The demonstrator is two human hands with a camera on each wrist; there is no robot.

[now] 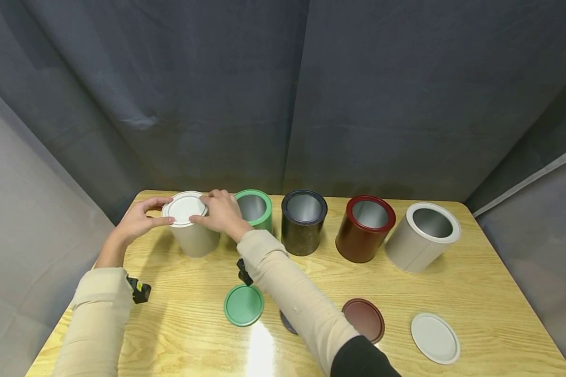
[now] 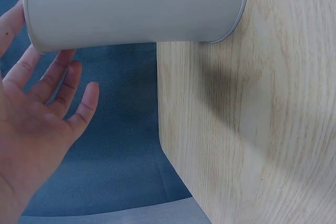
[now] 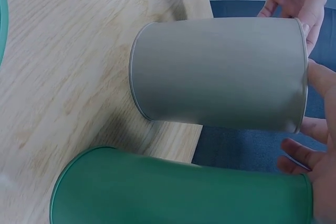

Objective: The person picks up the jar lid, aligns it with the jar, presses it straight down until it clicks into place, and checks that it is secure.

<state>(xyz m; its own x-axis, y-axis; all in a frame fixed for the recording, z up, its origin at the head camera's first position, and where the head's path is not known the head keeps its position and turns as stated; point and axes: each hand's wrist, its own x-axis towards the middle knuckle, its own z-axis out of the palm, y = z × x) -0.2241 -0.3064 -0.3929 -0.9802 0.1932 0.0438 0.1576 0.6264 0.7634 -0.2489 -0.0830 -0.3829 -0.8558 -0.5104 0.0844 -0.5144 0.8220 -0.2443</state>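
A white lid (image 1: 184, 208) lies over the top of the light grey can (image 1: 195, 242) at the table's back left. My left hand (image 1: 135, 221) holds the lid's left edge between thumb and forefinger. Opposite it, my right hand (image 1: 222, 213) grips the right edge with thumb and fingers. In the left wrist view, the other fingers (image 2: 65, 93) spread loosely beside the can's top rim. The right wrist view shows the can standing on the table, both hands around its upper end, and the green can (image 3: 178, 190) close beside it.
Farther right stand open cans: black (image 1: 302, 233), dark red (image 1: 360, 241) and off-white (image 1: 407, 251). In front lie a green lid (image 1: 243, 305), a dark lid (image 1: 287, 323) partly under my right sleeve, a brown-red lid (image 1: 364, 319) and a white-grey lid (image 1: 435, 337). A dark curtain (image 1: 207, 104) hangs behind.
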